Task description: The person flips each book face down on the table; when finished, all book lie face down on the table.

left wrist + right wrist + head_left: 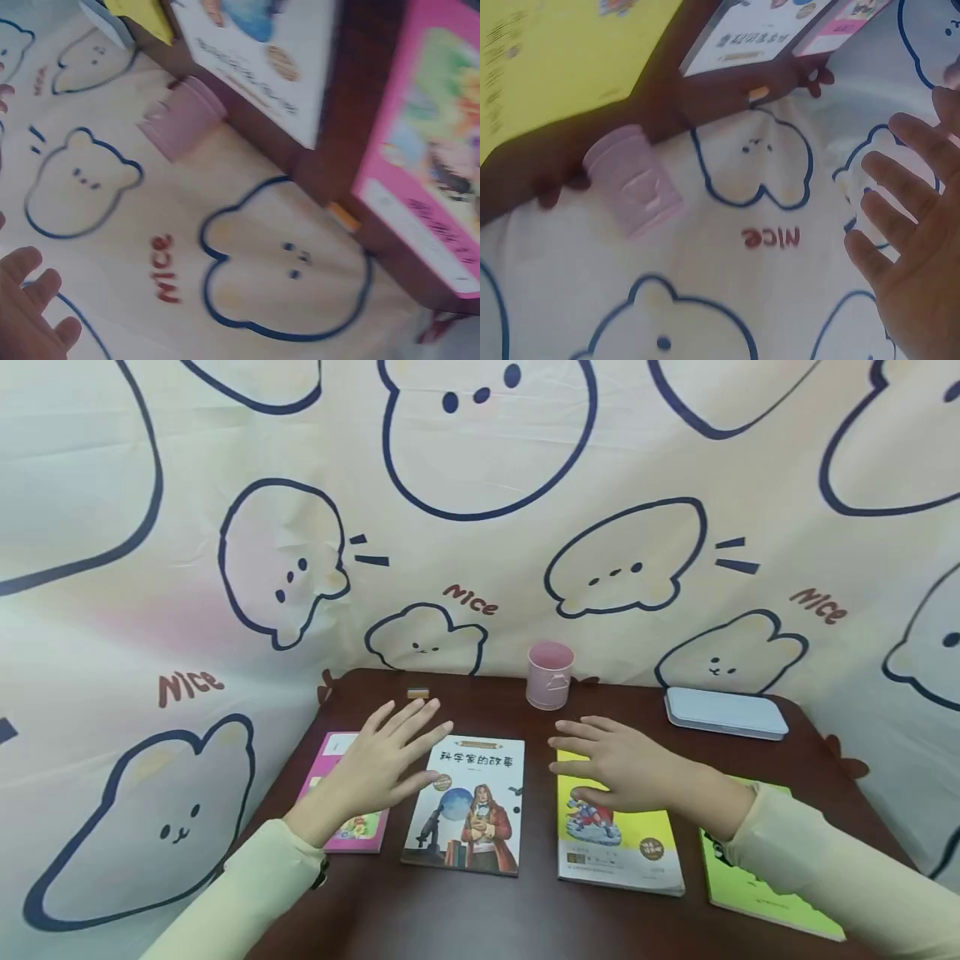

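Note:
My left hand [382,764], fingers spread and holding nothing, hovers between a pink book [363,835] and a white book with a long-haired figure in a red coat [491,827]. It overlaps part of both in the head view. Over a yellow book [652,835] my right hand [626,764] is stretched out toward the left, also with nothing in it, covering the upper part of that cover. Beneath the right forearm lies a green book [772,893], partly hidden by the sleeve. Both wrist views show straight, parted fingers.
A pink cup [548,677] stands at the back of the dark brown table [450,918]. Right of it lies a light blue flat case [723,713]. A small eraser-like block [417,692] sits at the back left. Printed fabric [480,552] hangs behind the table.

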`<state>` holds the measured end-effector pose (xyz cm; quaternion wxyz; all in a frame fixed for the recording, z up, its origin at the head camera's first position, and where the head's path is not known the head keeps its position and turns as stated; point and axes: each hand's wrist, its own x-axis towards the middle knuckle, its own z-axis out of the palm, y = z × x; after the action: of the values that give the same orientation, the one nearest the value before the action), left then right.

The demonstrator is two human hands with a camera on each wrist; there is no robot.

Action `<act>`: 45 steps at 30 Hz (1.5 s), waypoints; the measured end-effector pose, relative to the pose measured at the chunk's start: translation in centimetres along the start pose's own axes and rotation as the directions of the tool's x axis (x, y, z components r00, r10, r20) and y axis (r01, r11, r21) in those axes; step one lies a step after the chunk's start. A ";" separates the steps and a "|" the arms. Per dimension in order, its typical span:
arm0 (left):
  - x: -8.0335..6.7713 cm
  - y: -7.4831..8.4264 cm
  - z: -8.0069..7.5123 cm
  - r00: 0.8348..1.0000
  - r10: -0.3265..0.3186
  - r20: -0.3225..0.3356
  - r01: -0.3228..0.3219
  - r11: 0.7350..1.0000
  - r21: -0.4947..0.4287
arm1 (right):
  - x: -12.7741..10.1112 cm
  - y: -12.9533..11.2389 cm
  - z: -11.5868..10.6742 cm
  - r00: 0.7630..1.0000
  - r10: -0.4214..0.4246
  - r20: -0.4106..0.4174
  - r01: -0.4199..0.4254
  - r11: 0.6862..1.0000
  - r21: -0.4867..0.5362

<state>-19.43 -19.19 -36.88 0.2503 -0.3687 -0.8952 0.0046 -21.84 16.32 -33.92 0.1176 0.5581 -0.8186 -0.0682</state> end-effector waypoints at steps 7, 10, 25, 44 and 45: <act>-3.1 0.0 0.1 0.991 -0.130 0.019 0.129 0.991 0.031 | 1.7 -0.8 2.2 0.997 -0.044 -0.063 0.048 0.997 0.057; -3.8 0.0 0.2 0.975 -0.208 0.079 0.203 0.977 0.068 | 2.4 -0.7 2.8 0.998 -0.033 -0.055 0.035 0.998 0.047; -8.1 0.6 2.8 0.728 -0.525 0.442 0.595 0.803 -0.025 | 8.8 -0.8 6.8 0.992 0.121 -0.033 -0.113 0.975 0.190; -8.6 3.6 6.0 0.442 -0.771 0.458 0.828 0.547 0.122 | 13.3 0.4 14.2 0.936 0.260 0.238 -0.316 0.918 0.241; -8.6 3.8 6.0 0.424 -0.777 0.465 0.843 0.526 0.111 | 13.6 0.6 14.6 0.934 0.263 0.244 -0.322 0.914 0.248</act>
<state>-14.48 -21.04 -46.66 -0.0249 0.1048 -0.9899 -0.0917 -31.06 3.63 -46.21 -0.0400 0.4297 -0.9020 0.0110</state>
